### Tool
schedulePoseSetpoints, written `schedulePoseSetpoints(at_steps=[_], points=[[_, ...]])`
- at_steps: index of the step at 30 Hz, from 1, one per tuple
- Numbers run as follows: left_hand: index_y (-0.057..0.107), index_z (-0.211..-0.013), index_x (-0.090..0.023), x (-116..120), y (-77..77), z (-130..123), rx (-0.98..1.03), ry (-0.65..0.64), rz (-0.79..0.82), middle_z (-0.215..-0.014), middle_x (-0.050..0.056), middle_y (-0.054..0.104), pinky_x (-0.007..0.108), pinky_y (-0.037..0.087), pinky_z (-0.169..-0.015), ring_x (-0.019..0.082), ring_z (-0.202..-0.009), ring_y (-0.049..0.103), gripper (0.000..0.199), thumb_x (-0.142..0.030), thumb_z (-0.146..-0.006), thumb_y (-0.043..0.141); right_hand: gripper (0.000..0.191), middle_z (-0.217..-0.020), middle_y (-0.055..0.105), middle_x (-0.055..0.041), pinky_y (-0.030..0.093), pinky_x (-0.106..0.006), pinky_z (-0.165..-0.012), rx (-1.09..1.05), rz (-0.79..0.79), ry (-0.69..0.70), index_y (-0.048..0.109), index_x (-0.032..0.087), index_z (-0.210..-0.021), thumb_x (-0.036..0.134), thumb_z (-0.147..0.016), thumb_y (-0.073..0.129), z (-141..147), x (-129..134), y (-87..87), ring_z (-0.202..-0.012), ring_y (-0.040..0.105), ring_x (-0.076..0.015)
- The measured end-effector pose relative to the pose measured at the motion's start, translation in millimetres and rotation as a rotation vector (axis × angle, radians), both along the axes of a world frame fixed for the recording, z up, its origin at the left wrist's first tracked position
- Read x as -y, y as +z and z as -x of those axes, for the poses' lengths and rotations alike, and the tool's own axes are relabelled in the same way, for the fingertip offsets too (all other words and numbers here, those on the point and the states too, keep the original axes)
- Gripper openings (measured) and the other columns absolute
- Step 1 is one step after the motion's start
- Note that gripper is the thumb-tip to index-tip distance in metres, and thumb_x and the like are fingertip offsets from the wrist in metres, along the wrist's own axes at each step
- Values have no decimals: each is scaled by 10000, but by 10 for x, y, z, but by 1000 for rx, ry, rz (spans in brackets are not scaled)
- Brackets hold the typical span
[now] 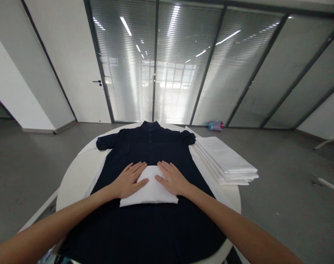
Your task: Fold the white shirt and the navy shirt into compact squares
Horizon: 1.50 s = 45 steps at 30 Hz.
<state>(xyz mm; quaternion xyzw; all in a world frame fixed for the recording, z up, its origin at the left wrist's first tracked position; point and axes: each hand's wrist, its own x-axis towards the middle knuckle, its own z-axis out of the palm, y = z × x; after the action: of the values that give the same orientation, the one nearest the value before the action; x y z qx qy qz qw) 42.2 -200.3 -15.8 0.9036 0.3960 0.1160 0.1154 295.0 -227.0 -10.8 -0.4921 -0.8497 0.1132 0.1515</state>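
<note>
- While both forearms reach in from the lower corners, the left hand (130, 179) and right hand (172, 178) lie flat and open, palms down with fingers spread, gripping nothing.
- Each hand rests partly on the inner side of a folded white cloth (149, 190) and partly on the shirt beneath it; the thumbs lie on the cloth, a narrow gap apart.
- That cloth sits near the middle of a dark navy short-sleeved shirt (153, 150), which lies flat with its collar (149, 126) at the far side and its sleeves spread outward.
- A row of small buttons (149, 137) runs down the placket, above the cloth.
- The shirt covers much of a round white table (70, 183), and its lower part reaches the near rim.
- Bare tabletop remains along the left side, the widest open room beside the hands.
- A stack of folded white fabric (224, 161) lies to the right, touching the shirt's sleeve side and reaching past the table's rim.
- Beyond the table, a grey floor (279, 220) stretches to a glass partition with blinds (183, 66) and a white door (97, 82).
- A blue and pink bottle (216, 126) lies on the floor by the partition; any marking on it is too small to read, and no writing is legible on the cloth or shirt.
</note>
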Motion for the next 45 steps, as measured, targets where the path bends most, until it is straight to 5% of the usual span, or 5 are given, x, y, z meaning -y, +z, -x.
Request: schedulePoseSetpoints(at_steps=[10, 20, 27, 34, 45], points=[[477, -1461, -109, -271, -75, 485, 103, 243, -52, -1461, 170, 521, 504, 333, -1161, 321, -1389, 436, 712, -618, -981, 349, 611, -1460, 521, -170, 239, -534, -1191, -92, -128, -166, 548, 116, -1405, 511, -1045, 251, -66, -80, 105, -1419, 388, -308], [281, -1574, -182, 48, -23, -95, 173, -8, -1, -1614, 87, 309, 455, 197, -1241, 214, -1505, 254, 576, -423, -1057, 202, 826, -1599, 285, -208, 137, -484, -1238, 16, 4, 133, 320, 24, -1537, 644, -1008, 189, 382, 83, 180, -1507, 219, -287], [204, -1598, -221, 86, -71, 349, -14, 29, 21, -1640, 87, 237, 476, 164, -1234, 273, -1520, 196, 703, -572, -1006, 346, 831, -1606, 278, -200, 163, -531, -1213, 128, 38, -9, 280, 29, -1554, 647, -1000, 234, -136, 102, 54, -1495, 232, -330], [592, -1325, -180, -211, -25, 528, 94, 278, 111, -1518, 161, 446, 572, 272, -1147, 389, -1411, 357, 693, -673, -839, 563, 545, -1341, 564, -188, 290, -491, -1126, 6, 5, -155, 635, 110, -1231, 548, -992, 417, -326, -177, 26, -1310, 449, -328], [521, -1278, -232, 167, 375, 506, 661, 101, 939, -1177, 64, 673, 425, 506, -967, 276, -1104, 640, 631, -431, -747, 797, 505, -795, 458, 60, 359, -235, -593, -805, 464, -6, 407, 250, -983, 508, -754, 777, -363, 46, 251, -680, 459, -118]])
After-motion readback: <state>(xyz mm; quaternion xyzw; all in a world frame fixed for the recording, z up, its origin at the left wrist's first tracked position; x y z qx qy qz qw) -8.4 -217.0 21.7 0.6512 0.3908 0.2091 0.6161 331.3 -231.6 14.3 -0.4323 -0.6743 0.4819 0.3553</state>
